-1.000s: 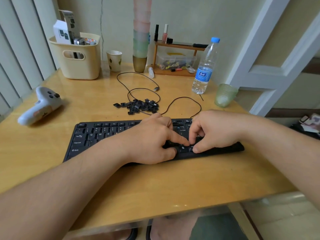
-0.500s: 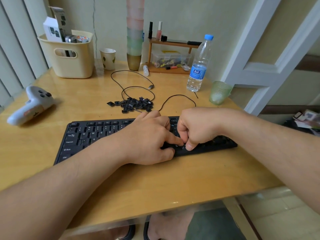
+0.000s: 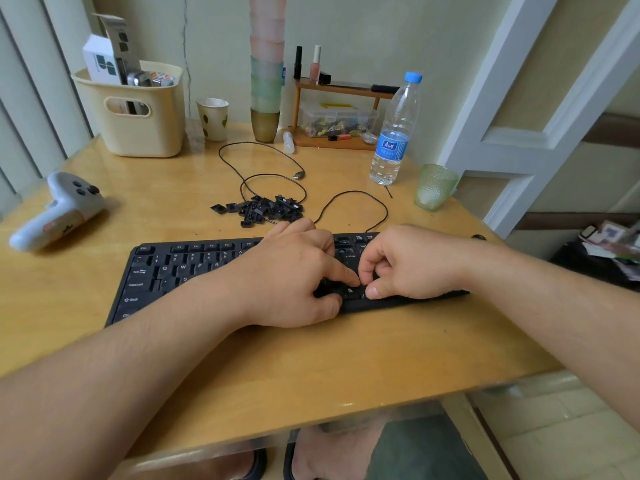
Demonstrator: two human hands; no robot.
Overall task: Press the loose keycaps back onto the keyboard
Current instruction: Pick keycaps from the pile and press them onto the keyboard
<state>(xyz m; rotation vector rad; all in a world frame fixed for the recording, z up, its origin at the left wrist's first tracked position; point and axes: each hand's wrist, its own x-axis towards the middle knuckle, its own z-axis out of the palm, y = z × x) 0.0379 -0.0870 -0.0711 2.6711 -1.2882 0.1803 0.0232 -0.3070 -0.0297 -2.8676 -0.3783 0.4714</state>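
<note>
The black keyboard point(image 3: 166, 271) lies across the wooden table point(image 3: 311, 358), with its right half under my hands. My left hand point(image 3: 291, 278) rests on the keys and presses its straight index finger on a keycap point(image 3: 349, 291) in the lower right rows. My right hand point(image 3: 412, 261) meets it from the right. Its fingers are curled, and its thumb and index finger pinch that same keycap, which is mostly hidden. A pile of loose black keycaps point(image 3: 259, 209) lies behind the keyboard, apart from both hands.
The keyboard's black cable point(image 3: 263, 157) loops behind the pile. A white controller point(image 3: 59, 209) lies at the left. At the back stand a cream basket point(image 3: 135, 112), a paper cup point(image 3: 213, 117), stacked cups point(image 3: 266, 81) and a small shelf point(image 3: 339, 116). A water bottle point(image 3: 394, 133) and a green glass point(image 3: 434, 190) stand at the right.
My right hand's fingers have curled in tighter beside the left index fingertip. The view has shifted slightly; the keyboard and the keycap pile have not moved.
</note>
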